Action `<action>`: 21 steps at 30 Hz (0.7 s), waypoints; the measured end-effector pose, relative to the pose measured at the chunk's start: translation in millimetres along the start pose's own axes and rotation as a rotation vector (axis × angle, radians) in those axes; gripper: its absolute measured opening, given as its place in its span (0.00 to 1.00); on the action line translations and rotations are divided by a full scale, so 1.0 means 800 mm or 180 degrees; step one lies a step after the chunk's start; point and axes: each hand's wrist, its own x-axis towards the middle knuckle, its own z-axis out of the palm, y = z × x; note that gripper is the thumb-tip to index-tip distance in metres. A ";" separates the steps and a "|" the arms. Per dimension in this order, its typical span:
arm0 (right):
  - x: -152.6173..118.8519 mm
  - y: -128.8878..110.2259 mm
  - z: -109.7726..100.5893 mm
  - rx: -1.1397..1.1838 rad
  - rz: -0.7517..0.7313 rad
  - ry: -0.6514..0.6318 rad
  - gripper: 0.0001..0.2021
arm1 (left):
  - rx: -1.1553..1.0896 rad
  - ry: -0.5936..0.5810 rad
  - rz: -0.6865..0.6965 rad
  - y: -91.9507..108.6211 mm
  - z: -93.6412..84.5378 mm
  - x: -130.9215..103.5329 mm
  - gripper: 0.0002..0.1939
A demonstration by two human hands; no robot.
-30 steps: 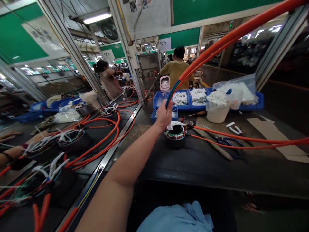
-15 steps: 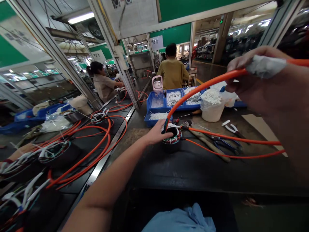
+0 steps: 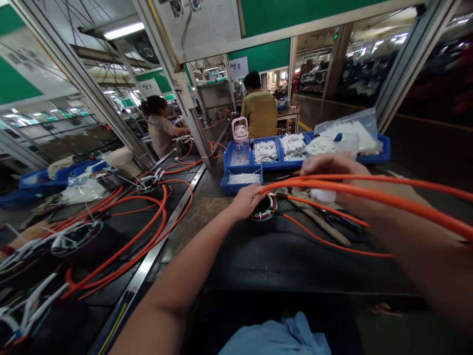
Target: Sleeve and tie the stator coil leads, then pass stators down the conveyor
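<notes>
A motor stator, a dark ring with white-tied windings, stands on the dark bench. My left hand is closed around the near end of a thick orange cable at the stator's rim. Its fingertips are partly hidden behind the cable. Over the same cable, further right, my right hand curls with bent fingers, slightly blurred. A whitish wrap shows beneath that hand. Two thinner orange leads, the upper one and the lower one, run rightward from the stator.
Blue bins with white sleeves stand behind, beside a clear bottle. A smaller blue tray holds white ties. A wooden-handled tool and blue-handled pliers lie right. More stators and cables lie left; co-workers sit beyond.
My right hand has come down and inward with the orange cable, which now bends low to the right instead of arching upward. My left hand has shifted slightly up at the stator's rim.
</notes>
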 end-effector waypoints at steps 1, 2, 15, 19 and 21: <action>-0.009 0.003 0.002 -0.0088 -0.0157 0.0013 0.11 | 0.0217 -0.0037 0.0055 0.000 -0.005 -0.001 0.15; -0.017 0.006 0.004 -0.0219 -0.0336 0.0041 0.09 | 0.0461 -0.0104 0.0121 0.000 -0.009 -0.002 0.14; -0.023 -0.033 0.027 -0.0574 -0.0988 0.2047 0.16 | 0.0768 -0.0236 -0.0023 -0.012 -0.015 -0.006 0.16; -0.017 -0.037 0.037 -0.0328 -0.1307 0.2497 0.17 | 0.0748 -0.0228 -0.0129 -0.010 -0.010 -0.005 0.15; 0.001 -0.039 0.031 -0.0110 -0.1200 0.2316 0.16 | 0.0714 -0.0270 -0.0183 -0.007 -0.011 -0.003 0.15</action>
